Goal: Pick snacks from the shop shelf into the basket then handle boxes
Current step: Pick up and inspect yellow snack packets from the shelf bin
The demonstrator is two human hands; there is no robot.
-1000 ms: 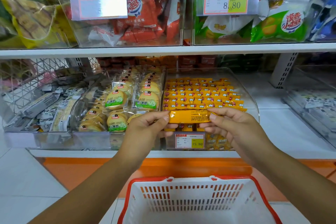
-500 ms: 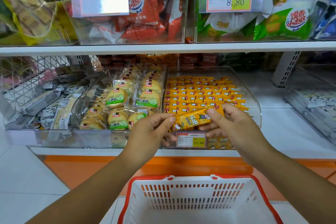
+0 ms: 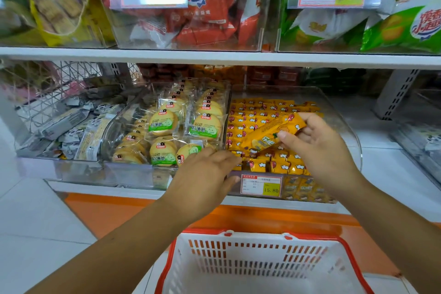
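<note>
Head view shows my right hand pinching an orange snack bar by its right end, thumb and fingers closed on the wrapper. The bar is tilted, its left end lower, and it is lifted just above the rows of like bars in the clear bin on the shelf. My left hand hovers at the bin's near-left corner, fingers loosely extended and holding nothing; whether the fingertips touch the bin wall I cannot quite tell through the glare. The basket waits below, near me, well apart from the bar.

I judge the bar light and fairly stiff along its length, but the film wrapper looks glossy and apt to slide, and the contents could snap if bent; a one-ended pinch lets it droop, so I would take it nearer the middle, across the narrow width, before lowering it into the basket. Round biscuit packs fill the bin to the left; a price tag fronts the bar bin.
</note>
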